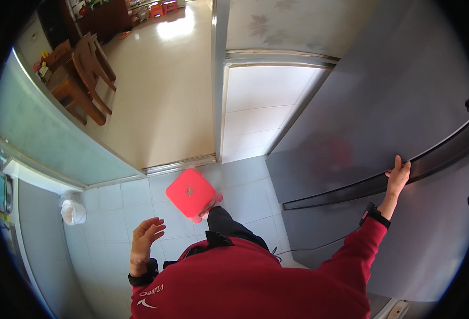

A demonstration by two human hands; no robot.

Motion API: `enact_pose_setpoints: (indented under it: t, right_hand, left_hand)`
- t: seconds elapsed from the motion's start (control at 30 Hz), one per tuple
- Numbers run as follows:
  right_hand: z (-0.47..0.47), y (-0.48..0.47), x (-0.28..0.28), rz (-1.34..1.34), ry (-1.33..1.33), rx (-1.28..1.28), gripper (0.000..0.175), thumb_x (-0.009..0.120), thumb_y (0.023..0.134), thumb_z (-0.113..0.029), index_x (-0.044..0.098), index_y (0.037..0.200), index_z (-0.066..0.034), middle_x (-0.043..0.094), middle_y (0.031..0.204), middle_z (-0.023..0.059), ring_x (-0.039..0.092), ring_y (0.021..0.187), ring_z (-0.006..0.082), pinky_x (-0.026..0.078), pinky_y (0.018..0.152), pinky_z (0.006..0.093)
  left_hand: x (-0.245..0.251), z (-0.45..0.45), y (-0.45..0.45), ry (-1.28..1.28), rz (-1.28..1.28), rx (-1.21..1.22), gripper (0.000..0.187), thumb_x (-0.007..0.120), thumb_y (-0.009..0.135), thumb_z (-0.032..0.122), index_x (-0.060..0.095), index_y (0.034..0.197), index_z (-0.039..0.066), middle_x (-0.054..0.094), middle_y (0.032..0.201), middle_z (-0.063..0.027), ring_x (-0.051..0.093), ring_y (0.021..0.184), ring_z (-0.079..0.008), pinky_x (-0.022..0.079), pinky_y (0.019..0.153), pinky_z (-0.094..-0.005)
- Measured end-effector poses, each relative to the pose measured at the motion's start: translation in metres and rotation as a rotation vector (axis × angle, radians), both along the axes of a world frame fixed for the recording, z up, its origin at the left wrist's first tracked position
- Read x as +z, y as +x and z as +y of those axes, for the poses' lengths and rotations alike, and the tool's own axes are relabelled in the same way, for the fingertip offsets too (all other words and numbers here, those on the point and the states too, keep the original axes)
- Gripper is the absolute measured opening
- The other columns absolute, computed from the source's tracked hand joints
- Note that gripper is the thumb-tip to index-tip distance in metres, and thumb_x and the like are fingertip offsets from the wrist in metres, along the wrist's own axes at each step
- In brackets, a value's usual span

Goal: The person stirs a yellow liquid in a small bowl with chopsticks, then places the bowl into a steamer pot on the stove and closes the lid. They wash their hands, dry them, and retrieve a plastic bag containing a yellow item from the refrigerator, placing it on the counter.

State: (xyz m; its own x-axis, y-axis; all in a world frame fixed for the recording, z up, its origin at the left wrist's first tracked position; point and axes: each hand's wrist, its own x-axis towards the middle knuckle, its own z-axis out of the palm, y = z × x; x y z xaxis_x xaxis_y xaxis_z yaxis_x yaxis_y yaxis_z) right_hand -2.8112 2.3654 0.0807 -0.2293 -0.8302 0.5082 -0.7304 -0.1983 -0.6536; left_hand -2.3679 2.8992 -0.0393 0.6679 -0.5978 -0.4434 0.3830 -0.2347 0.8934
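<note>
My right hand point(398, 173) is at the dark recessed gap between the upper refrigerator door point(362, 119) and the lower refrigerator door point(430, 223), its fingers on the upper door's bottom edge. How firmly the fingers grip there is hard to see. My left hand point(146, 237) hangs over the tiled floor with its fingers a little bent and nothing in it. Ahead of my body, a red plastic stool point(190, 193) stands on the tiles, close to my leg. Both wrists wear black bands, and a thin cable runs from the right one.
A white bin point(73, 212) with a plastic liner stands at the left by a grey cabinet point(41, 223). A metal door track point(180, 164) crosses the floor ahead. Wooden chairs point(87, 71) stand in the room beyond, beside a frosted glass panel point(55, 131).
</note>
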Motion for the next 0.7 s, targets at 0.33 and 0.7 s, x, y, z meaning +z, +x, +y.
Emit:
enact_pose_setpoints:
  t: [0.33,0.7]
  right_hand:
    - [0.009,0.01,0.008,-0.094,0.053,0.0,0.033,0.058,0.095,-0.024,0.054,0.112,0.004,0.058,0.072,0.011,0.053,0.051,0.0145,0.048,0.041,0.027]
    - [-0.021,-0.017,-0.022,-0.013,-0.098,0.033,0.044,0.055,0.097,-0.034,0.056,0.109,0.008,0.065,0.086,0.0214,0.061,0.071,0.0294,0.049,0.068,0.0386]
  left_hand:
    - [-0.001,-0.034,0.01,-0.06,-0.023,-0.056,0.032,0.053,0.094,0.014,0.056,0.121,-0.005,0.063,0.116,-0.0163,0.062,0.104,-0.0251,0.051,0.089,-0.0347]
    - [0.022,-0.007,0.001,-0.105,-0.027,0.038,0.035,0.055,0.095,0.017,0.054,0.121,-0.007,0.062,0.116,-0.0186,0.062,0.106,-0.0273,0.051,0.091,-0.0371]
